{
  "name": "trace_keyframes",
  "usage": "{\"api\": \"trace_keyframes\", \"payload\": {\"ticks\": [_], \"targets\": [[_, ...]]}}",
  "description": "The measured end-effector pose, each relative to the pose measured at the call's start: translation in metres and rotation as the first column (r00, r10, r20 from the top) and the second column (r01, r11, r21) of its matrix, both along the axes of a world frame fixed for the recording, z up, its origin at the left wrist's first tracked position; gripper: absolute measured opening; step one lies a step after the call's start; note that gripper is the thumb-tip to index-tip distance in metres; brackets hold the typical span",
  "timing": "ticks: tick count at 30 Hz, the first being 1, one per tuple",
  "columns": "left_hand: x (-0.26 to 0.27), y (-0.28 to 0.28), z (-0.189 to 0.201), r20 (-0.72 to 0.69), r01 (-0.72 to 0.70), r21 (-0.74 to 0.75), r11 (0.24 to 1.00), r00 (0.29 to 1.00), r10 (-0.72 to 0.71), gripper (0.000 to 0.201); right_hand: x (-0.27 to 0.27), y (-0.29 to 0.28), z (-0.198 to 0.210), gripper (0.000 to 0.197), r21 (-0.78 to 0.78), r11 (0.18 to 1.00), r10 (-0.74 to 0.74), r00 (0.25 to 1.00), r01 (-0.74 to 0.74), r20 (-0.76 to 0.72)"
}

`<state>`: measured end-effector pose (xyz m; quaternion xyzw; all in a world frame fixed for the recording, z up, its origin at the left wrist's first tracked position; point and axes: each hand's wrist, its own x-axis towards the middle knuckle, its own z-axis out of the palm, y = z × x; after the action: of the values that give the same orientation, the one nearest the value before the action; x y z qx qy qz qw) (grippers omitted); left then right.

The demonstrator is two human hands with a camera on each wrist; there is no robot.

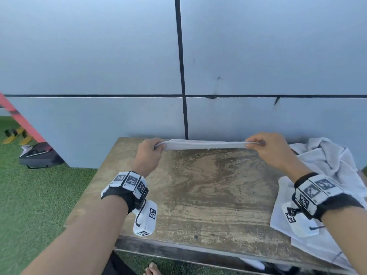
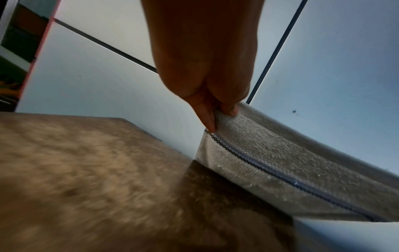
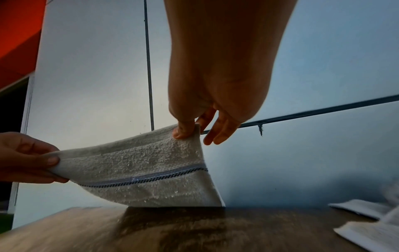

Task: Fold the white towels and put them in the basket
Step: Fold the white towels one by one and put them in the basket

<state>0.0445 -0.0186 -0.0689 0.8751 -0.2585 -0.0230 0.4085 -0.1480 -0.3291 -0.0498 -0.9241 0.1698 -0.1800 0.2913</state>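
Note:
A white towel [image 1: 206,145] with a thin dark stitched stripe [image 3: 146,178] hangs stretched between both hands above the far edge of the wooden table [image 1: 208,195]. My left hand [image 1: 150,148] pinches its left top corner [image 2: 224,116] between thumb and fingers. My right hand [image 1: 264,144] pinches the right top corner [image 3: 190,133], with two fingers sticking out loose. The towel's lower edge [image 3: 172,202] hangs down to about the tabletop at the back. No basket is in view.
A heap of white towels [image 1: 321,175] lies on the table's right side and spills over its front corner. A grey panelled wall [image 1: 178,76] stands right behind the table. On the green turf at left lie a dark bag [image 1: 39,155] and sandals [image 1: 16,135].

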Motion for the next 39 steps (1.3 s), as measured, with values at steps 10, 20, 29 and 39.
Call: {"api": "trace_keyframes", "payload": {"ticks": [10, 20, 29, 39], "targets": [[-0.076, 0.074, 0.001, -0.052, 0.122, 0.158, 0.98, 0.992, -0.115, 0.033, -0.084, 0.049, -0.019, 0.015, 0.039, 0.983, 0.184, 0.964, -0.18, -0.189], [-0.114, 0.118, 0.015, -0.127, 0.201, 0.191, 0.961, 0.976, -0.178, 0.02, -0.143, 0.089, -0.001, 0.018, 0.079, 0.973, 0.228, 0.95, -0.216, -0.215], [-0.137, 0.146, 0.019, -0.364, 0.335, 0.296, 0.895, 0.905, -0.219, 0.012, -0.179, 0.117, 0.012, 0.026, 0.303, 0.939, 0.295, 0.839, -0.165, -0.457], [-0.138, 0.144, 0.006, -0.434, 0.28, 0.208, 0.937, 0.885, -0.168, 0.014, -0.169, 0.124, 0.007, 0.025, 0.451, 0.889, 0.313, 0.824, -0.079, -0.473]]}}
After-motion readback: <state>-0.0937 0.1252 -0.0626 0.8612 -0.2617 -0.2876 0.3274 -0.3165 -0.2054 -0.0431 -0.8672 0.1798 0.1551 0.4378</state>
